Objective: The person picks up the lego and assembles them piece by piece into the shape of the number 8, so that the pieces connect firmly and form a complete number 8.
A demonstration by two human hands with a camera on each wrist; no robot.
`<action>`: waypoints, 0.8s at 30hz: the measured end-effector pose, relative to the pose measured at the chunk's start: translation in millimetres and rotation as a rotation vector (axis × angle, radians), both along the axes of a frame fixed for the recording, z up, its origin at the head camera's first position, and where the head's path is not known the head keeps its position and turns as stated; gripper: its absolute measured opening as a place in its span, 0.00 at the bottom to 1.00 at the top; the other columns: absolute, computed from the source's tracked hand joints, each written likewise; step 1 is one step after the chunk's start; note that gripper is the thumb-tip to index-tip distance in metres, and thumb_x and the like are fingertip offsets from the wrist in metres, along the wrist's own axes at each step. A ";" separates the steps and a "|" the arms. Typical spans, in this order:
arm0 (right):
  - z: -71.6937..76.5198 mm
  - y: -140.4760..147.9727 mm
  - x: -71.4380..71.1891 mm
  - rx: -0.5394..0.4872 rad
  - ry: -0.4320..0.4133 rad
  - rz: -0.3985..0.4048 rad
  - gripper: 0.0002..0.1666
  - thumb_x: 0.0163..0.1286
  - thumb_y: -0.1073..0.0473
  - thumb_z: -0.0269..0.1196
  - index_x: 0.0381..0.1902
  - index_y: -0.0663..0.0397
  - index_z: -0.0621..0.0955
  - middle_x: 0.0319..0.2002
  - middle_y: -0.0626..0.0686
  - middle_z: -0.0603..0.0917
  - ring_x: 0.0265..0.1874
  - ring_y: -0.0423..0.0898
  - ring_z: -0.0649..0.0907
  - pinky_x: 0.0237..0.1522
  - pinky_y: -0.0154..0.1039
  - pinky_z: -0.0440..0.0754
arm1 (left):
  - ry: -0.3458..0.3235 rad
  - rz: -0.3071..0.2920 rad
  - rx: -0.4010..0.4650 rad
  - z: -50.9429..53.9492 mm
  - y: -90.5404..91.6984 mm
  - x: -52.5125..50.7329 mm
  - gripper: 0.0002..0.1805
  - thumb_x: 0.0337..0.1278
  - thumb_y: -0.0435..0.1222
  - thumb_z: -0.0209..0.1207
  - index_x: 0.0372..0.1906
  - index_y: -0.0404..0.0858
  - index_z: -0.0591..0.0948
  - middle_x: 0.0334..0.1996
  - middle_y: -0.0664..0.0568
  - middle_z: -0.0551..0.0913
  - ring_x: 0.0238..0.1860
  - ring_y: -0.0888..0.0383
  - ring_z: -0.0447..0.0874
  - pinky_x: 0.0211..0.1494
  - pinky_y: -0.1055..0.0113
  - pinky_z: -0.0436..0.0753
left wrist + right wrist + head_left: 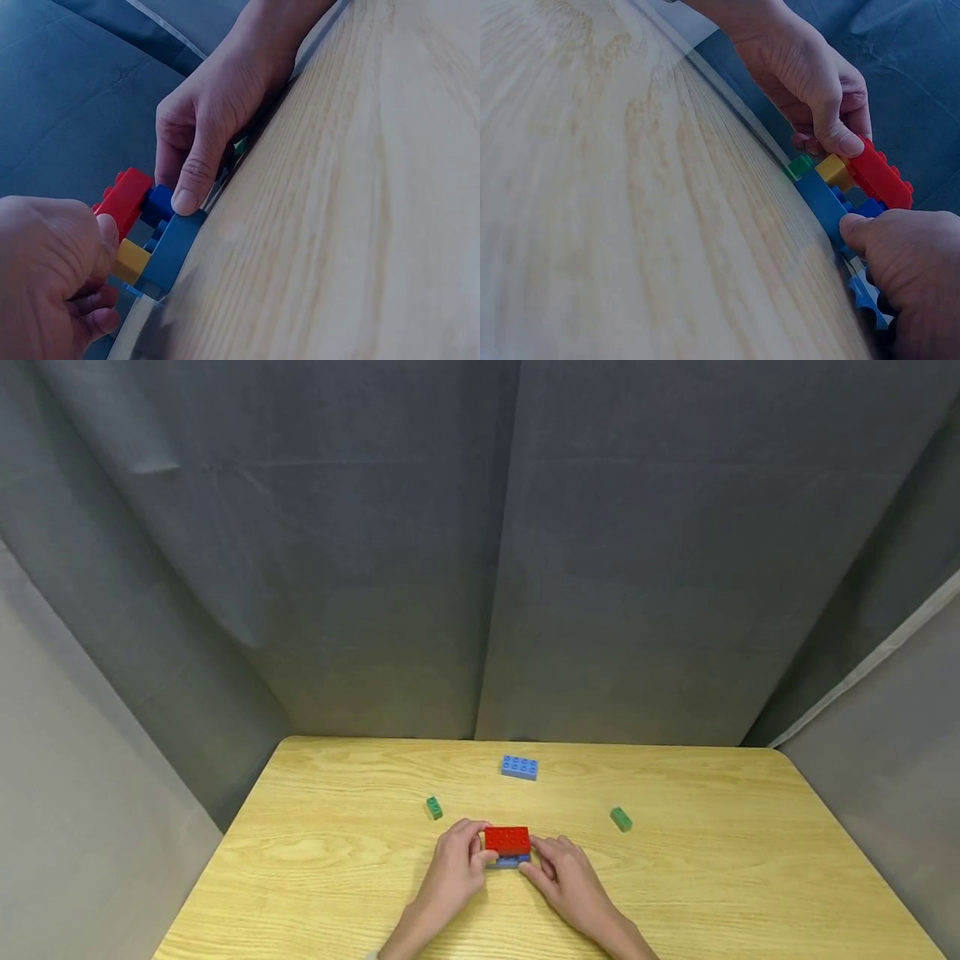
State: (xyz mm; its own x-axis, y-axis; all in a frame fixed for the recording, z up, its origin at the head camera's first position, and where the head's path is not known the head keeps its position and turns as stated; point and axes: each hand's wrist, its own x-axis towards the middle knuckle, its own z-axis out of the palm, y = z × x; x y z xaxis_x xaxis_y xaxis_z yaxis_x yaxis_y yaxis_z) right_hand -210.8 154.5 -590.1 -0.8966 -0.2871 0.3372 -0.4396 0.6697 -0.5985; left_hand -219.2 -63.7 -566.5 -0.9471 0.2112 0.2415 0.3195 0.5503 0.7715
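The brick stack (507,846) stands on the pale wood-grain table (322,881), grey curtains (360,568) behind. The left hand (453,860) pinches its studded red top brick (124,199), above a yellow block (132,261); rightward, a dark-blue block (157,204); then the right hand (572,882), gripping the blue base brick (174,251).

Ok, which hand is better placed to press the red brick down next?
Probably the left hand: its thumb is already on the red brick. The right hand has its thumb on the blue base brick, which seems better suited to steadying.
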 end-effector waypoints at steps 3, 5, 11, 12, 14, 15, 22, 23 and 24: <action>-0.5 0.3 0.1 0.002 -0.002 -0.004 0.25 0.69 0.51 0.72 0.57 0.62 0.86 0.20 0.33 0.63 0.24 0.32 0.62 0.30 0.31 0.62 | -0.013 -0.005 -0.007 1.6 0.1 0.1 0.20 0.60 0.31 0.71 0.57 0.31 0.84 0.27 0.60 0.72 0.27 0.68 0.66 0.28 0.74 0.70; -0.8 0.4 0.2 0.004 -0.001 -0.008 0.25 0.69 0.50 0.72 0.57 0.62 0.86 0.20 0.33 0.63 0.24 0.32 0.62 0.30 0.31 0.62 | -0.017 -0.007 -0.007 2.2 0.2 0.4 0.20 0.61 0.31 0.71 0.57 0.31 0.84 0.27 0.60 0.72 0.27 0.67 0.67 0.28 0.74 0.70; -1.3 -0.5 -0.4 0.004 -0.007 -0.009 0.26 0.69 0.50 0.73 0.58 0.62 0.86 0.20 0.33 0.63 0.24 0.32 0.62 0.29 0.30 0.62 | -0.019 0.009 -0.012 1.9 0.5 1.7 0.20 0.60 0.31 0.71 0.57 0.31 0.84 0.27 0.60 0.72 0.27 0.67 0.67 0.29 0.74 0.70; -1.3 -0.7 -0.5 0.004 -0.010 -0.008 0.26 0.69 0.50 0.72 0.58 0.62 0.86 0.20 0.33 0.63 0.24 0.32 0.62 0.29 0.30 0.62 | -0.020 0.013 -0.012 1.7 0.4 1.8 0.20 0.60 0.31 0.71 0.57 0.31 0.84 0.26 0.61 0.72 0.27 0.67 0.66 0.29 0.74 0.70; -0.7 -1.0 -0.5 0.001 -0.022 -0.005 0.26 0.69 0.50 0.72 0.58 0.62 0.86 0.20 0.33 0.64 0.24 0.32 0.62 0.29 0.30 0.62 | -0.021 0.018 -0.013 1.0 0.4 1.7 0.20 0.59 0.31 0.71 0.57 0.31 0.84 0.26 0.60 0.72 0.26 0.67 0.66 0.29 0.73 0.69; -0.1 -1.2 -0.4 -0.002 -0.029 -0.002 0.26 0.70 0.50 0.72 0.58 0.61 0.86 0.20 0.33 0.64 0.24 0.33 0.62 0.29 0.30 0.62 | -0.024 0.022 -0.015 0.6 0.6 1.5 0.20 0.59 0.31 0.71 0.57 0.32 0.85 0.26 0.61 0.72 0.26 0.67 0.66 0.29 0.73 0.69; 9.1 -3.1 -0.1 -0.094 -0.055 0.014 0.28 0.71 0.53 0.71 0.64 0.60 0.82 0.25 0.35 0.68 0.26 0.33 0.66 0.29 0.30 0.66 | -0.007 0.009 -0.018 0.6 0.6 -0.2 0.18 0.61 0.28 0.69 0.56 0.31 0.85 0.26 0.60 0.72 0.27 0.66 0.66 0.29 0.73 0.69; 10.5 -3.9 -0.3 -0.112 -0.037 0.019 0.28 0.71 0.54 0.71 0.64 0.60 0.81 0.26 0.35 0.68 0.26 0.33 0.66 0.29 0.30 0.67 | 0.001 0.006 -0.019 0.9 0.5 -0.3 0.17 0.61 0.27 0.68 0.56 0.31 0.85 0.26 0.60 0.72 0.27 0.66 0.66 0.29 0.73 0.69; 11.6 -4.9 -0.7 -0.124 -0.011 0.023 0.27 0.71 0.55 0.70 0.64 0.60 0.82 0.26 0.35 0.68 0.26 0.32 0.66 0.29 0.30 0.67 | 0.006 0.003 -0.019 0.9 0.4 -0.4 0.17 0.61 0.26 0.68 0.55 0.32 0.85 0.26 0.60 0.72 0.26 0.66 0.66 0.29 0.73 0.69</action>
State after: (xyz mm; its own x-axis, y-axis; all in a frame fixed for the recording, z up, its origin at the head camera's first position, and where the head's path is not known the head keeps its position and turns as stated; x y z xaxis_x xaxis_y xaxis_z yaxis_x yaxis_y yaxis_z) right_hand -211.6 149.6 -578.5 -0.8940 -0.2645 0.3617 -0.4472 0.5801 -0.6809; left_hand -219.6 -63.3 -565.6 -0.9465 0.2126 0.2428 0.3219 0.5658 0.7591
